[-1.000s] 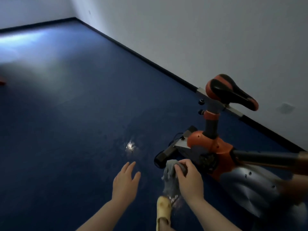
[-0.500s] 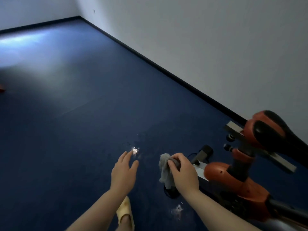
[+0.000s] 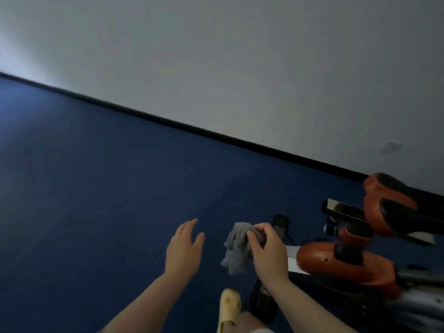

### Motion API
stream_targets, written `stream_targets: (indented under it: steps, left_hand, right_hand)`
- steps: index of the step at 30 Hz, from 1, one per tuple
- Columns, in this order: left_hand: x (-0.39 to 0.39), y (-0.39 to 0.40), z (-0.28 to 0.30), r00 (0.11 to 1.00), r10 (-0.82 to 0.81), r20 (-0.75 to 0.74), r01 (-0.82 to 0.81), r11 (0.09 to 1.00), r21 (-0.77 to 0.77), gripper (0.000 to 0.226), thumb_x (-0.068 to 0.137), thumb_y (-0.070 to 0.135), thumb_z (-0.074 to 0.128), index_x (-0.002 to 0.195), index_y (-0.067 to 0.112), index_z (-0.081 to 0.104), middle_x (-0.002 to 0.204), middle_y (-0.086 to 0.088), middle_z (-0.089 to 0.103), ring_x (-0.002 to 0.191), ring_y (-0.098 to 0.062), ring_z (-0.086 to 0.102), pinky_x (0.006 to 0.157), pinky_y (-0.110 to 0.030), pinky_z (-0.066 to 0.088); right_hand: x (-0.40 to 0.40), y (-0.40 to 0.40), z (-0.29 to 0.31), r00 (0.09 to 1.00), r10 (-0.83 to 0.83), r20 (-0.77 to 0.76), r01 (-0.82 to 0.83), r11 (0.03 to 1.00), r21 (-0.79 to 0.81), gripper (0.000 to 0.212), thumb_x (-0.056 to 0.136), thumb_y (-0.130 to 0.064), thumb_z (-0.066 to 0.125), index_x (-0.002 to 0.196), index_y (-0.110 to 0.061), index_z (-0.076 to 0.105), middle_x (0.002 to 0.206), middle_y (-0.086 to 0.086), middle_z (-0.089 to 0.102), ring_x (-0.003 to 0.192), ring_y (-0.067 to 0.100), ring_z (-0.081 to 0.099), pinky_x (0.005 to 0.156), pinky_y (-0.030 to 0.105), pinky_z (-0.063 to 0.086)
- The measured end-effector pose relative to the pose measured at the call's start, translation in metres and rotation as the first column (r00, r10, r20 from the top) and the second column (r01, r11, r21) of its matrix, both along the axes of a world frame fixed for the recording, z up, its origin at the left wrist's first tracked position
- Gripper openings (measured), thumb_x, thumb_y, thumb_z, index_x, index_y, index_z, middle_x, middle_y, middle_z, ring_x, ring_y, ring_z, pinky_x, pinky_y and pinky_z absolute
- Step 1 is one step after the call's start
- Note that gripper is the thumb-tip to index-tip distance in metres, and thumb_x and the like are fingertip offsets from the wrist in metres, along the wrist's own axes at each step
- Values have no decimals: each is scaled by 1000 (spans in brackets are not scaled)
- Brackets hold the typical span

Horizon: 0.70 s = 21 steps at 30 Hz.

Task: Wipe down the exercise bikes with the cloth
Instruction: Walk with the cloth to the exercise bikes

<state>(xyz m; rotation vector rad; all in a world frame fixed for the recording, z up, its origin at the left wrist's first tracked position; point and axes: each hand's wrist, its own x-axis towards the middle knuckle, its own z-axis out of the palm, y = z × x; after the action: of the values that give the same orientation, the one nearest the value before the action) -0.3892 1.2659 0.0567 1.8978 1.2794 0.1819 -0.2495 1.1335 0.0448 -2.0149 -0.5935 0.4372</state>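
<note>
Down low in the head view, the right hand (image 3: pixel 268 252) is gripping a crumpled grey cloth (image 3: pixel 236 249), with its fingers and thumb curling round the top of the bunch while the rest of the fabric is hanging loose below the knuckles. The left hand (image 3: pixel 183 248) is holding nothing: its fingers are lying straight and slightly spread, palm facing the cloth, near it but not touching. The cloth is hanging in the air above the dark blue floor (image 3: pixel 96 200), just beside the orange and black exercise bike (image 3: pixel 336 263) that is filling the lower right corner. The bike's orange and black saddle (image 3: pixel 394 207) is sitting above its orange housing. A pale yellow slipper (image 3: pixel 229 306) is showing on the person's foot under the cloth. No writing or brand mark is readable on the bike or the cloth.
</note>
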Motion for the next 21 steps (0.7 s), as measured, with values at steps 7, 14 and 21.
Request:
stream_targets:
  steps: [7, 14, 21]
  left_hand:
    - [112, 83, 17, 976, -209, 59, 204, 976, 73, 49, 100, 33, 44, 148, 25, 34, 154, 7, 34, 139, -15, 35, 114, -37, 32]
    - [217, 171, 32, 951, -289, 107, 277, 954, 116, 49, 100, 34, 45, 147, 27, 35, 153, 6, 36, 139, -15, 36, 112, -35, 32]
    - [323, 243, 16, 888, -453, 71, 448, 890, 80, 49, 100, 35, 44, 148, 28, 33, 153, 6, 35, 139, -15, 34, 114, -38, 31]
  right_hand:
    - [83, 71, 7, 986, -165, -2, 165, 986, 18, 14, 93, -30, 58, 81, -36, 52, 83, -13, 62, 78, 1, 59, 64, 23, 47]
    - [180, 135, 23, 958, -280, 60, 279, 960, 34, 12, 92, -28, 59, 82, -30, 54, 84, -12, 61, 77, 3, 58, 66, 27, 50]
    - [262, 196, 12, 878, -478, -7, 478, 877, 43, 16, 92, -31, 59, 77, -34, 54, 78, -12, 63, 73, 2, 59, 64, 29, 50]
